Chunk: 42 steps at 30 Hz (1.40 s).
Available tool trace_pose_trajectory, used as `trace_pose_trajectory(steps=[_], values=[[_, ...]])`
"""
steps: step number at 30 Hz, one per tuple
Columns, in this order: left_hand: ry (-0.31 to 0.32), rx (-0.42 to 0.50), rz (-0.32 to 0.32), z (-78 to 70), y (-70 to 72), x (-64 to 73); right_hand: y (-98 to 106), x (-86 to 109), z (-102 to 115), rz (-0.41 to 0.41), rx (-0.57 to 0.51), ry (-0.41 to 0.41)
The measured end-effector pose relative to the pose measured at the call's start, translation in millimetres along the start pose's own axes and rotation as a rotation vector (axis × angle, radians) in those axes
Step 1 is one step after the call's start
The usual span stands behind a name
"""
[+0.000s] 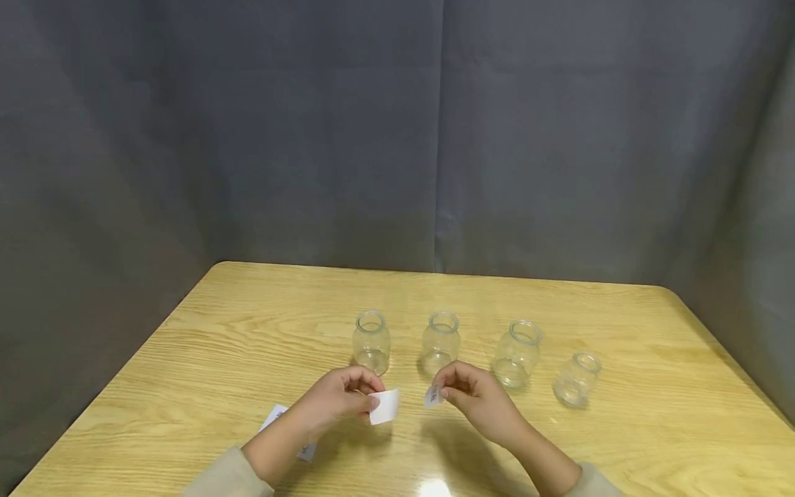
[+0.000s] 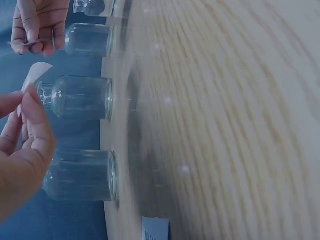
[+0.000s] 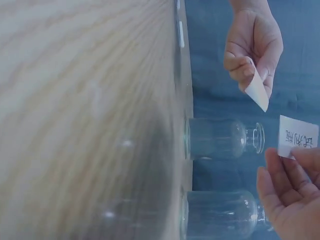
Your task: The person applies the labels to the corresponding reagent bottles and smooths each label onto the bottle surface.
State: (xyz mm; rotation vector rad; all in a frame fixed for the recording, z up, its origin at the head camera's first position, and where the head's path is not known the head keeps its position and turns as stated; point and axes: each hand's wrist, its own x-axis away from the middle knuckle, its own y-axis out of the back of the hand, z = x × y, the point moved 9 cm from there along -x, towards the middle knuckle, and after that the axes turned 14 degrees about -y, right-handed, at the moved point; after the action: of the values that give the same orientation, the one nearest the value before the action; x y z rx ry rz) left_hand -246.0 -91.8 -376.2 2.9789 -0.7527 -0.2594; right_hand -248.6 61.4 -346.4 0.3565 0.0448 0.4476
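My left hand (image 1: 335, 402) pinches a small blank-looking white paper label (image 1: 386, 406) between thumb and fingers, above the table. Opposite it, my right hand (image 1: 483, 406) pinches another white label (image 3: 298, 136), which bears printed dark characters in the right wrist view. A gap separates the two labels. Just beyond the hands stand clear glass jars in a row: one jar (image 1: 371, 344) behind the left hand, a second jar (image 1: 441, 343) between the hands, and a third jar (image 1: 517, 355) behind the right hand. A smaller jar (image 1: 577, 379) stands at the right end.
More printed white labels (image 1: 307, 451) lie on the wooden table (image 1: 248, 331), partly hidden under the left forearm. Dark grey cloth (image 1: 310, 138) hangs behind the table and at both sides.
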Motion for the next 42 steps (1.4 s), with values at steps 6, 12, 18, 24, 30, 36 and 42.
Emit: trace_pose_trajectory(steps=[6,12,18,24,30,36,42], values=[[0.017,-0.024,0.052,0.5,-5.6,2.2,-3.1,-4.4,-2.7,0.029,-0.045,-0.032],[0.035,-0.015,0.084,4.0,-8.6,3.9,-12.3,-10.2,-3.1,0.073,-0.073,-0.05],[-0.001,-0.051,0.05,0.2,-4.3,-2.1,-18.0,-17.2,4.0,0.042,-0.05,-0.043],[-0.072,-0.021,-0.018,-6.8,-0.8,-9.8,-23.0,-23.3,10.3,0.027,0.004,-0.016],[-0.132,0.008,-0.03,-11.9,-1.7,-12.7,-23.3,-27.2,9.2,-0.013,0.013,-0.019],[-0.097,0.01,-0.076,-7.1,2.6,-11.7,-28.5,-30.6,7.6,0.0,-0.029,-0.022],[-0.094,-0.041,-0.124,-4.1,10.4,-10.5,-31.7,-32.9,3.2,-0.036,-0.107,-0.053]])
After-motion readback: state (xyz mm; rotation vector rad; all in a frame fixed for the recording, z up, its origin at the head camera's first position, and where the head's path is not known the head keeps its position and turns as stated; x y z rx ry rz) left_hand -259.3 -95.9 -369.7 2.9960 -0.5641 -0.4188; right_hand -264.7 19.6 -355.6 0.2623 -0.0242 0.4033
